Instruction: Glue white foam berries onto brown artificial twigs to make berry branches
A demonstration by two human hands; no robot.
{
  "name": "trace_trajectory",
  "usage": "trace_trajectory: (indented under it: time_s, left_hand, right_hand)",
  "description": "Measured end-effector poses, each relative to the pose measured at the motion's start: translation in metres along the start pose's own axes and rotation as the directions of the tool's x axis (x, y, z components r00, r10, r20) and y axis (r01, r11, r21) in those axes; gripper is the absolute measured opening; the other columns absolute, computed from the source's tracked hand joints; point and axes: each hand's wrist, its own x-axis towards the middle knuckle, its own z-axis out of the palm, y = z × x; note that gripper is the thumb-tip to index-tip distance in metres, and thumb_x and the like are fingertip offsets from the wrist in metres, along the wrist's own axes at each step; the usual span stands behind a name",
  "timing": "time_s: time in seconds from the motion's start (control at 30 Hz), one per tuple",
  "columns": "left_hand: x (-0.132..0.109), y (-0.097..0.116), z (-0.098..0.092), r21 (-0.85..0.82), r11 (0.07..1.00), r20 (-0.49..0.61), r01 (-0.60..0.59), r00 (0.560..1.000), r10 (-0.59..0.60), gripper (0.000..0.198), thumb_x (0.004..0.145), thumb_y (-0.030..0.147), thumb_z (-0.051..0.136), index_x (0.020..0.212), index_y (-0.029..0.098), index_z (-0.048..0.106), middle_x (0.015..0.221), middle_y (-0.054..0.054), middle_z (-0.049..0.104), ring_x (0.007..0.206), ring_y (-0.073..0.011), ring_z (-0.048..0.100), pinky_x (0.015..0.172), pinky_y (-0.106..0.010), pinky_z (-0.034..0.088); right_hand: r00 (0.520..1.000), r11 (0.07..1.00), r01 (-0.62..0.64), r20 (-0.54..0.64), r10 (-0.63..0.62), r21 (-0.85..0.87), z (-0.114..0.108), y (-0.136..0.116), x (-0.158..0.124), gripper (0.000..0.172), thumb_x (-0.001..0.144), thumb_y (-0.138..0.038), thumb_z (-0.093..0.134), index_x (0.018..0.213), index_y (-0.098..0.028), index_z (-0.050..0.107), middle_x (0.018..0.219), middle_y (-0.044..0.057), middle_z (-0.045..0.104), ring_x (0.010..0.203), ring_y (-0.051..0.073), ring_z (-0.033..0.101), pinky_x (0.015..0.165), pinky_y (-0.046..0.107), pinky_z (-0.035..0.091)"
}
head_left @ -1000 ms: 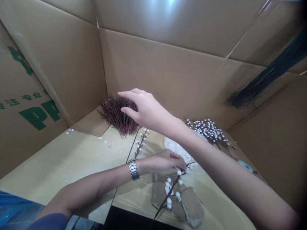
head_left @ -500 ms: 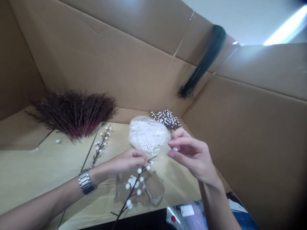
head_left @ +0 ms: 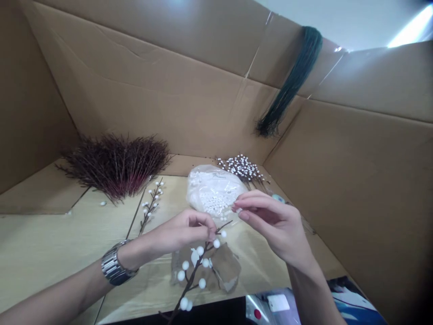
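My left hand (head_left: 194,229), with a metal watch on its wrist, pinches a brown artificial berry branch (head_left: 193,274) close to its tip. Round white berries sit along the branch, which slants down toward the bottom edge. To the right, my right hand (head_left: 272,221) holds a small white berry (head_left: 238,210) between thumb and fingertips, a short way above the branch tip. Behind both hands lies a clear plastic bag (head_left: 216,187) full of white berries. A torn piece of cardboard (head_left: 226,268) rests beneath the branch.
A thick bunch of bare dark-red twigs (head_left: 118,162) lies at the back left. Beside it is another berried branch (head_left: 151,205). Several berried branches (head_left: 241,168) are piled behind the bag. Green wires (head_left: 292,83) hang over the cardboard wall (head_left: 189,104). One loose berry (head_left: 103,203) is on the table.
My right hand has turned its berry and brought it slightly left and nearer the branch tip. The left hand keeps its pinch on the branch. The whole view has shifted slightly.
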Motion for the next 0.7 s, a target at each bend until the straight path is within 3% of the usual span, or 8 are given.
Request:
trace_trajectory:
  time_s: [0.27, 0.4, 0.5, 0.7]
  left_hand:
    - [-0.012, 0.009, 0.009, -0.141, 0.988, 0.035, 0.062, 0.998, -0.058, 0.007, 0.083, 0.018, 0.069, 0.075, 0.019, 0.07, 0.072, 0.004, 0.065, 0.069, -0.0125, 0.055, 0.071, -0.026, 0.041]
    - [-0.014, 0.012, 0.009, -0.132, 0.99, 0.046, 0.056, 0.998, -0.05, 0.008, 0.083, 0.02, 0.069, 0.075, 0.02, 0.07, 0.073, 0.004, 0.065, 0.069, -0.0137, 0.056, 0.071, -0.028, 0.042]
    - [-0.011, 0.011, 0.003, -0.07, 0.997, 0.05, 0.015, 0.999, -0.011, 0.01, 0.084, 0.022, 0.069, 0.075, 0.02, 0.07, 0.077, 0.003, 0.066, 0.073, -0.0151, 0.057, 0.073, -0.028, 0.042]
    - [-0.002, 0.007, -0.02, 0.025, 1.0, -0.096, 0.003, 0.995, -0.001, 0.011, 0.086, 0.023, 0.066, 0.076, 0.021, 0.07, 0.079, 0.004, 0.065, 0.082, -0.0173, 0.055, 0.081, -0.029, 0.038]
  right_hand:
    - [0.998, 0.995, 0.052, 0.019, -0.053, 0.084, 0.019, -0.005, -0.004, 0.028, 0.086, -0.01, 0.077, 0.104, -0.031, 0.08, 0.094, -0.002, 0.079, 0.091, 0.014, 0.071, 0.081, 0.027, 0.059]
    - [0.999, 0.994, 0.041, -0.013, -0.04, 0.098, 0.024, -0.004, -0.006, 0.026, 0.088, -0.008, 0.074, 0.099, -0.031, 0.081, 0.096, 0.0, 0.078, 0.091, 0.014, 0.072, 0.079, 0.027, 0.06]
    - [0.996, 0.999, -0.002, -0.093, 0.006, 0.038, 0.017, -0.001, -0.008, 0.024, 0.089, -0.011, 0.073, 0.096, -0.032, 0.082, 0.098, 0.001, 0.077, 0.094, 0.016, 0.071, 0.079, 0.028, 0.06]
    - [0.962, 0.977, -0.21, -0.185, 0.2, -0.037, -0.012, 0.032, -0.044, 0.009, 0.085, -0.022, 0.079, 0.09, -0.029, 0.082, 0.102, 0.004, 0.079, 0.102, 0.021, 0.073, 0.087, 0.034, 0.061]
